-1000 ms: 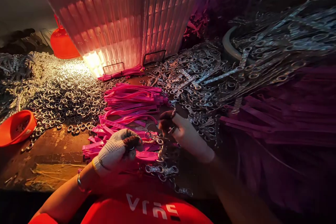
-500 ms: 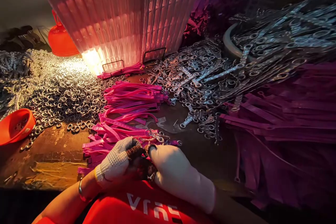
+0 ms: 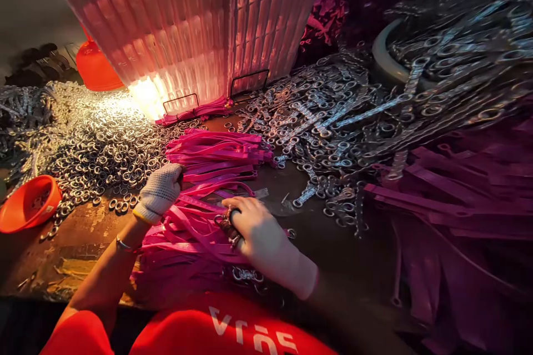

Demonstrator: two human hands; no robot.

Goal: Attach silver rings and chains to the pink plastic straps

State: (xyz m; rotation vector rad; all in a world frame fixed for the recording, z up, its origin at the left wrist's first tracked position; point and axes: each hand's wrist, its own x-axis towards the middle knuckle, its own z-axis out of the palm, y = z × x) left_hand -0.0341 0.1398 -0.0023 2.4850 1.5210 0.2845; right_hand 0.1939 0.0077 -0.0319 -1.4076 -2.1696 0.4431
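Observation:
My left hand (image 3: 160, 191), in a pale dotted glove, is at the left ends of a bundle of pink straps (image 3: 212, 158). Its fingers curl in against the strap ends, and the fingertips are partly hidden. My right hand (image 3: 262, 233), in a pale glove, hovers over a lower heap of pink straps (image 3: 195, 227). Its fingers are closed around a small dark looped object (image 3: 229, 224) whose kind I cannot make out. Below that hand, several metal rings (image 3: 247, 275) show at the shadowed strap ends.
Loose metal rings (image 3: 112, 150) are heaped at the left, by an orange bowl (image 3: 31, 205). A glowing lamp with an orange shade (image 3: 97, 66) stands behind a ribbed translucent panel (image 3: 183, 39). Metal ringed strips (image 3: 320, 105) and more purple-pink straps (image 3: 458, 188) lie at the right.
My hands were together near my body and have separated. The left has moved up and left to the strap ends; the right has moved slightly up over the lower heap.

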